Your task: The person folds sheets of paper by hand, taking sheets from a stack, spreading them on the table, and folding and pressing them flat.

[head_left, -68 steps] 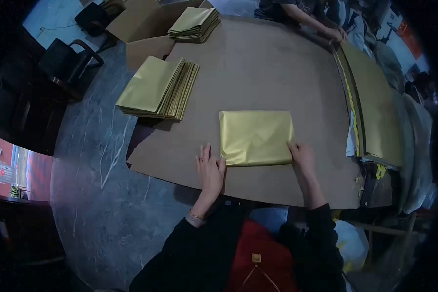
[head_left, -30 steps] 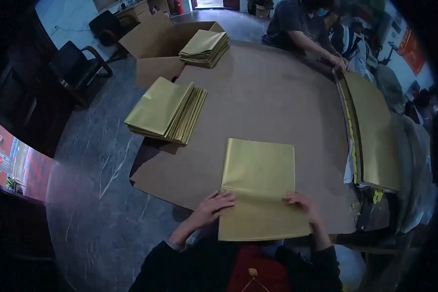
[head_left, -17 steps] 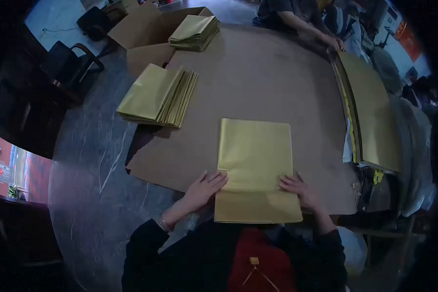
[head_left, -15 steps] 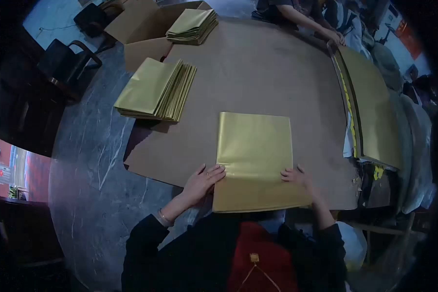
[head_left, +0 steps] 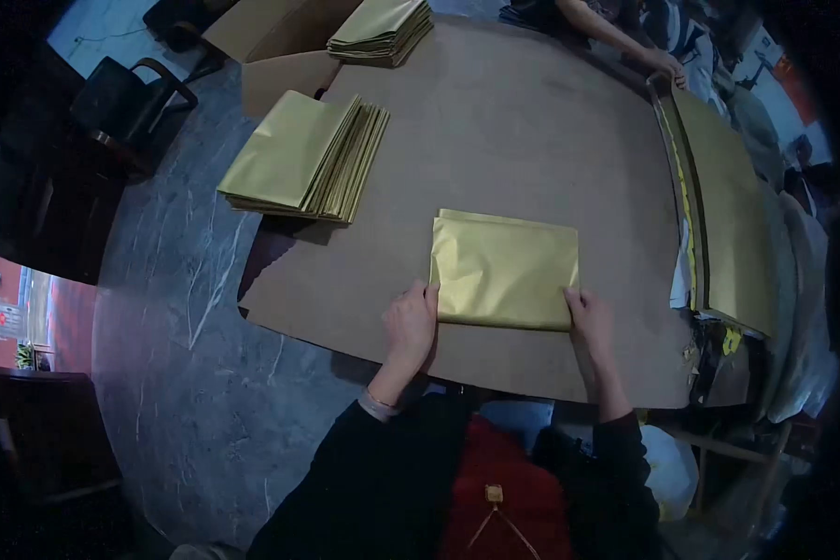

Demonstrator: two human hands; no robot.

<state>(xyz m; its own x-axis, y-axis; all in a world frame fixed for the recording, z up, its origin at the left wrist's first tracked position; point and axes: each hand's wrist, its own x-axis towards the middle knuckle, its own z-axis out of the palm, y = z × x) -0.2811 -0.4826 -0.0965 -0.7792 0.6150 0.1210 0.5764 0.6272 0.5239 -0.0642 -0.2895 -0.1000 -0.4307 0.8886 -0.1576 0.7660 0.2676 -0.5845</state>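
A folded gold sheet (head_left: 506,271) lies near the front edge of the table, its near edge a straight crease and its surface slightly wrinkled at the left. My left hand (head_left: 411,322) grips the sheet's left edge, thumb on top. At the opposite edge, my right hand (head_left: 590,322) pinches the lower right part between thumb and fingers. Beyond my left hand, a stack of folded gold sheets (head_left: 285,154) rests at the table's left side, with another gold stack (head_left: 380,28) farther back.
The brown table top (head_left: 523,131) extends ahead. An open cardboard box (head_left: 285,84) stands at the back left. Along the right side lies a pile of large gold sheets (head_left: 723,201), with another person's hand (head_left: 665,63) at its far end. A black chair (head_left: 121,103) stands left.
The gold sheet's near part has been folded away from me, making it shorter. Both hands now grip its sides instead of lying on top. The view has shifted slightly.
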